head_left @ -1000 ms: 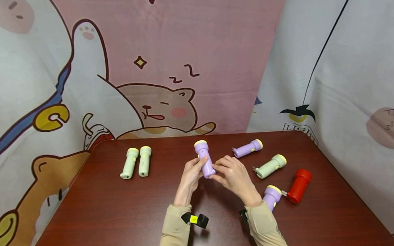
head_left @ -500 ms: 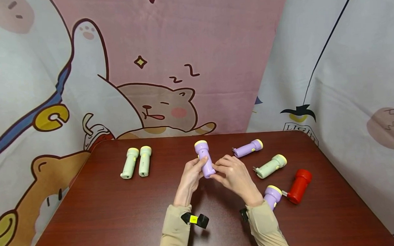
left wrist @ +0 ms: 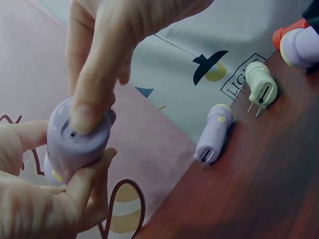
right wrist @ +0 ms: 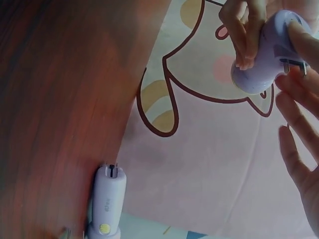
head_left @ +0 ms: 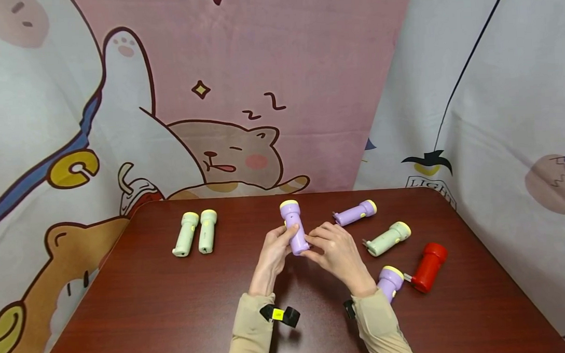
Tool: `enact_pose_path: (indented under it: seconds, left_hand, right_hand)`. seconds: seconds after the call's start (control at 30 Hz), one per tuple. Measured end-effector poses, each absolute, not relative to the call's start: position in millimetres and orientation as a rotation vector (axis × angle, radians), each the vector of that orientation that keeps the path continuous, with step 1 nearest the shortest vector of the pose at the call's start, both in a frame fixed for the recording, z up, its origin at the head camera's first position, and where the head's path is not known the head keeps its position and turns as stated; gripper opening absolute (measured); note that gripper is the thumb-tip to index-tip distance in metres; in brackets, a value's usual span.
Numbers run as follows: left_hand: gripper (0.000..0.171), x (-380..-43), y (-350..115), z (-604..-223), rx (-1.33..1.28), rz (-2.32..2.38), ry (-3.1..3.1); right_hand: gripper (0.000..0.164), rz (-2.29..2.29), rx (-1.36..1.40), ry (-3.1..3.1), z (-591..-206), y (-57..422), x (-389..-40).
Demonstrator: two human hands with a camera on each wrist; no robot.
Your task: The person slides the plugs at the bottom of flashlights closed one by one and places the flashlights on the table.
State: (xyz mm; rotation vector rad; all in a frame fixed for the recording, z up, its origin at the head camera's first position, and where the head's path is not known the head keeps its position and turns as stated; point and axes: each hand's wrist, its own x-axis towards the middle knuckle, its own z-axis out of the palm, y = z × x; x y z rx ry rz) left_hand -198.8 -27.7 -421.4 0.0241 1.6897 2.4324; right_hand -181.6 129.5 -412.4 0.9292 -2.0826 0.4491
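Observation:
A purple flashlight with a yellow rim is raised off the table, its head tipped away from me. My left hand grips its body, thumb on the upper side. At the tail end, my right hand pinches with thumb and index finger. In the left wrist view, the right thumb presses on the slotted end of the flashlight. Two metal plug prongs stick out of the tail in the right wrist view, close to the right index finger, while the other right fingers are spread loosely.
Two pale green flashlights lie side by side at the back left. To the right lie a purple flashlight, a green one, a red one and another purple one, partly behind the right sleeve. A printed cloth hangs behind the table.
Hardly anything differs: both hands keep their places on the purple flashlight, which has shifted only very slightly. The other flashlights lie as before.

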Motion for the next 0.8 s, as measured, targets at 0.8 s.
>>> enact_pose_path:
  seconds: [0.8]
  left_hand:
    - [0.038, -201.5, -30.3, -423.6, 0.019, 2.444, 1.733]
  right_hand:
    - [0.04, 0.438, 0.877, -2.09, -417.9, 124.1, -181.9]
